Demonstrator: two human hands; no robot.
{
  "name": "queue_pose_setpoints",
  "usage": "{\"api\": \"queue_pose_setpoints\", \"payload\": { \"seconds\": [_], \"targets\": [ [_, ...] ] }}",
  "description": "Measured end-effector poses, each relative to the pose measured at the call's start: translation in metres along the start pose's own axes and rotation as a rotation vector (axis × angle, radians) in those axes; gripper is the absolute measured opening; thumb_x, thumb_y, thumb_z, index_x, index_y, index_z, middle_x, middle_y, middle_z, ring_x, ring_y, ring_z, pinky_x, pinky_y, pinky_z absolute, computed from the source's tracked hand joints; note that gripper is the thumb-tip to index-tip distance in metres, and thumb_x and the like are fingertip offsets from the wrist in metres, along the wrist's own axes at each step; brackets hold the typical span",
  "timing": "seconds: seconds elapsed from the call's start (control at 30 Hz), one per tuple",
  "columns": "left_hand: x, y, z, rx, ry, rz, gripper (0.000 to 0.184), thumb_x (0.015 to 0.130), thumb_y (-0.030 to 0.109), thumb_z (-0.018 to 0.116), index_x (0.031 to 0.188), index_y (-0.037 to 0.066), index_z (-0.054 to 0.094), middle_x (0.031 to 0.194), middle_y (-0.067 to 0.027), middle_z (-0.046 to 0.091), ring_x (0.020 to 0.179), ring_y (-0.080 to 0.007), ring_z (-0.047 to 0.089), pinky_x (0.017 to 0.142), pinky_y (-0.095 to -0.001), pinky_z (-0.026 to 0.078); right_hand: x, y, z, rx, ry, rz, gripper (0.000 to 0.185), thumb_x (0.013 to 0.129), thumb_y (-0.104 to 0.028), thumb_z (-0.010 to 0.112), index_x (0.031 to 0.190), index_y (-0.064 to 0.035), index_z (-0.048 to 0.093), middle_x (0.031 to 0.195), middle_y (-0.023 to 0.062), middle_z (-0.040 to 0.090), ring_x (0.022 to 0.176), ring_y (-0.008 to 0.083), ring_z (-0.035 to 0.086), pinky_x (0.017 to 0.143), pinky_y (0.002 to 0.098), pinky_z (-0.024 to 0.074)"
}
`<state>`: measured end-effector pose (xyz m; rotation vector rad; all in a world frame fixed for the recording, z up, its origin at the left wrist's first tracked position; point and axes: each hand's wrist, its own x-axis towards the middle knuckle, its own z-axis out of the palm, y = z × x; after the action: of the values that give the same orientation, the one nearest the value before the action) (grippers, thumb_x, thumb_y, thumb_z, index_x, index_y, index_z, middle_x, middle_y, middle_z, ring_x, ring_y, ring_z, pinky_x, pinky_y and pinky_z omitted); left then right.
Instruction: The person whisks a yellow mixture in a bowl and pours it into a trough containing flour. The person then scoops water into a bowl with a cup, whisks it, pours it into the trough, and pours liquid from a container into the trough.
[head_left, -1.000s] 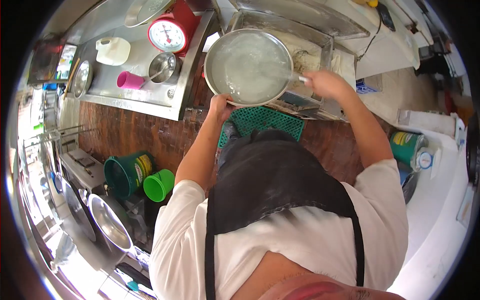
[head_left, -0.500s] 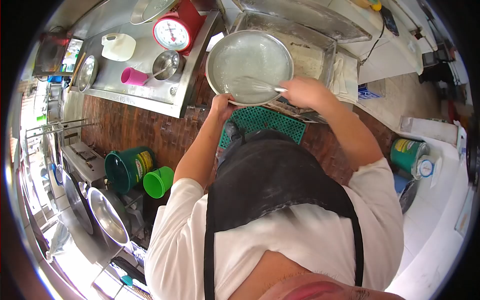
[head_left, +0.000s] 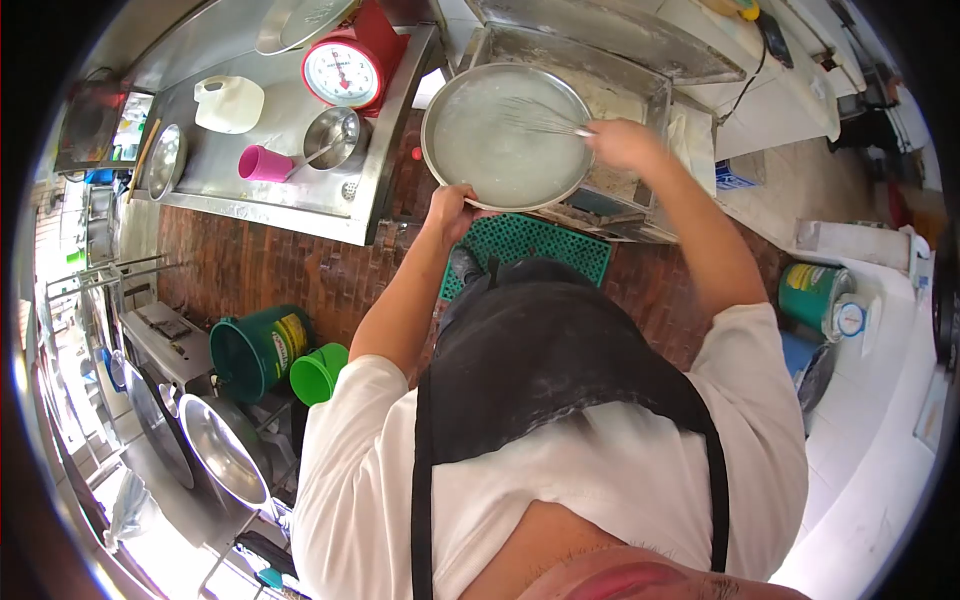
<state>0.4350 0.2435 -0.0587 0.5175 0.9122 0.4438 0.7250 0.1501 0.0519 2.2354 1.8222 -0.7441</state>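
A wide, round metal bowl (head_left: 427,150) holds a pale, cloudy liquid (head_left: 500,155). My left hand (head_left: 455,208) grips its near-left rim, thumb on top. Out to the right, my right hand (head_left: 625,145) is closed around the handle of a wire whisk (head_left: 545,118). The whisk's wires reach over the right and upper part of the liquid; how deep they dip is hard to tell. Beneath the bowl's far side sits a rectangular metal trough (head_left: 625,100) with whitish residue inside.
On the steel counter (head_left: 260,200) at left stand a red dial scale (head_left: 345,70), a white plastic jug (head_left: 230,105), a pink cup (head_left: 263,163) and a small metal pot (head_left: 337,135) with a ladle. Green buckets (head_left: 255,355) stand lower left. A green mat (head_left: 540,245) lies on the floor.
My right hand has swept the whisk up and away from the near edge of the bowl. The bowl sits slightly further right in view, with my left hand still on its rim.
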Motion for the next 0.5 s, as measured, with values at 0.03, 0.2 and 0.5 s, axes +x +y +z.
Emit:
{"api": "queue_pose_setpoints", "payload": {
  "seconds": [0.03,0.2,0.5],
  "targets": [
    [0.002,0.001,-0.001,0.012,-0.006,-0.001,0.038,0.080,-0.006,0.045,0.114,-0.024,0.043,0.113,-0.0337,0.055,0.099,-0.0480,0.063,0.075,-0.0562,0.061,-0.019,0.013,-0.015,-0.055,-0.100,0.031,0.025,0.094,-0.025,0.053,0.105,-0.0086,0.066,0.099,0.0171,0.070,0.092,0.0350,0.068,0.080,0.0494,0.0535],
    [0.008,0.002,-0.004,0.030,0.019,-0.006,0.038,0.081,-0.006,0.045,0.115,-0.023,0.044,0.113,-0.0319,0.056,0.096,-0.0461,0.064,0.074,-0.0553,0.062,-0.062,-0.033,-0.013,-0.034,-0.016,-0.128,0.026,0.095,-0.025,0.050,0.106,-0.0069,0.065,0.100,0.0187,0.070,0.091,0.0359,0.068,0.079,0.0505,0.0532],
    [0.017,0.005,-0.014,0.060,-0.018,-0.016,0.035,0.080,-0.006,0.046,0.110,-0.024,0.045,0.108,-0.0317,0.057,0.092,-0.0457,0.065,0.070,-0.0545,0.063,-0.080,-0.022,-0.033,-0.028,-0.211,0.052,0.030,0.095,-0.027,0.052,0.117,-0.0111,0.064,0.113,0.0167,0.068,0.107,0.0336,0.064,0.092,0.0465,0.0503]
  ]
}}
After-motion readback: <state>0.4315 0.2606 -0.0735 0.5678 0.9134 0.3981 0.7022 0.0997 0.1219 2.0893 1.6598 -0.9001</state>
